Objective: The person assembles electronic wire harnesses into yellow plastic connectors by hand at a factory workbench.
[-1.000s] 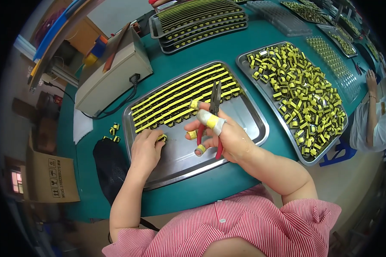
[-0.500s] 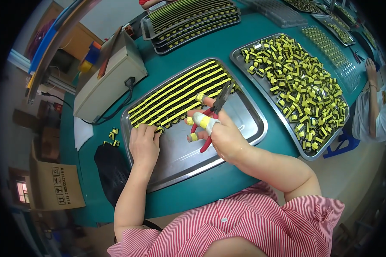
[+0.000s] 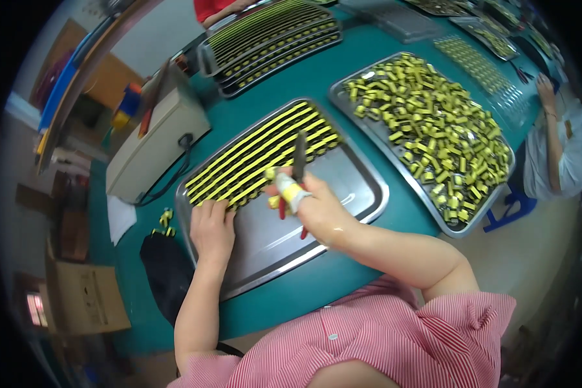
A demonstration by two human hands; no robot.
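Observation:
My right hand is closed round red-handled pliers, their dark jaws pointing away from me over the tray. White wrapping and yellow tape cover some of its fingers. My left hand has its fingers bent and close together at the near left end of the rows; its fingertips are partly hidden, so what they pinch cannot be made out. Rows of small yellow-and-black transformers fill the far part of a metal tray. The tray's near part is bare metal.
Right of my tray, a second metal tray holds a loose heap of similar parts. Stacked filled trays stand at the back. A beige box-shaped device, loose parts and a dark cloth-like item lie left. Co-workers sit opposite and right.
The whole view has shifted slightly. My right hand has moved left and nearer the rows, with the pliers turned more upright. My left hand stays by the row end.

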